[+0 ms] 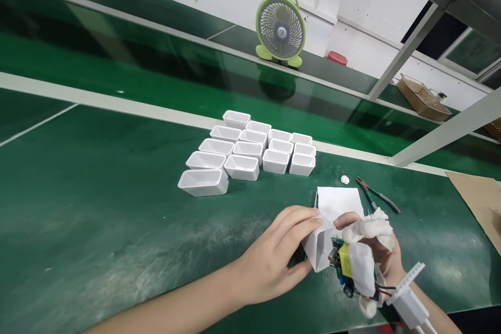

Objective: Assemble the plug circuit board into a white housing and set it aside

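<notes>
bright overhead light, glossy glare on belt (117, 68) (edges bent).

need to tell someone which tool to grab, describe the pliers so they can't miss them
On the green bench, look right of the block of white plastic shells, past the small white cap. The pliers lie flat there: the only metal tool, with dark green handles pointing right.

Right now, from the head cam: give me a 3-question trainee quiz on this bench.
1. True or false: the left hand grips the white housing.
2. What lies just left of the pliers on the green bench?
3. The circuit board in the right hand is: A) fully inside the housing, B) at its open end, C) flat on the bench.

Key: 1 true; 2 a small white round part; 3 B.
</notes>
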`<state>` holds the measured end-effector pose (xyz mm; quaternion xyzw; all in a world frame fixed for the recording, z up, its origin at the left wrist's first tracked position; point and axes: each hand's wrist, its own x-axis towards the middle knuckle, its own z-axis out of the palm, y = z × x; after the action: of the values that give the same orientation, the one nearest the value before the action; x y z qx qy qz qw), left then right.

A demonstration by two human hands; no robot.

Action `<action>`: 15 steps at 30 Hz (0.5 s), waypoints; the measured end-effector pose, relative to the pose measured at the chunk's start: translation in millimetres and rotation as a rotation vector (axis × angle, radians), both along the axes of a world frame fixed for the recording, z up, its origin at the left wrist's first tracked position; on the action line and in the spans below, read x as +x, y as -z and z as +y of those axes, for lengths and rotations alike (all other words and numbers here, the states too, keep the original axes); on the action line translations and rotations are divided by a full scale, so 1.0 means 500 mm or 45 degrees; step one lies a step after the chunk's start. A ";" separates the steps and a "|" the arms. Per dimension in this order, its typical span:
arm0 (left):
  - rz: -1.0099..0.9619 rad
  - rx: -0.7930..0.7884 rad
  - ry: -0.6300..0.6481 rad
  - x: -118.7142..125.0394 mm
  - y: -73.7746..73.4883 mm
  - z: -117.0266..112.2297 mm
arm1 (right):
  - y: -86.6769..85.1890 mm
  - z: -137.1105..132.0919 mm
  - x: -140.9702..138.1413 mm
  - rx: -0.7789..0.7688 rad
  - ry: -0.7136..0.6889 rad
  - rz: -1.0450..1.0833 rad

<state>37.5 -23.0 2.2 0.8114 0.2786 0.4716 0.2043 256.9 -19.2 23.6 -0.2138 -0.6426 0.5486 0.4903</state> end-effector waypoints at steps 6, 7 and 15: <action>-0.080 0.086 0.052 0.002 0.005 0.004 | -0.012 0.006 0.008 0.367 0.067 -0.175; -0.092 0.098 0.072 0.002 0.005 0.004 | -0.014 0.003 0.009 0.398 0.097 -0.207; -0.486 -0.600 0.461 -0.003 -0.032 -0.008 | -0.005 0.003 0.020 0.640 0.393 -0.169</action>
<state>36.0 -26.8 18.4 0.6755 0.1881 0.4936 0.5144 266.8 -17.7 26.3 -0.2162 -0.7488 0.2761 0.5624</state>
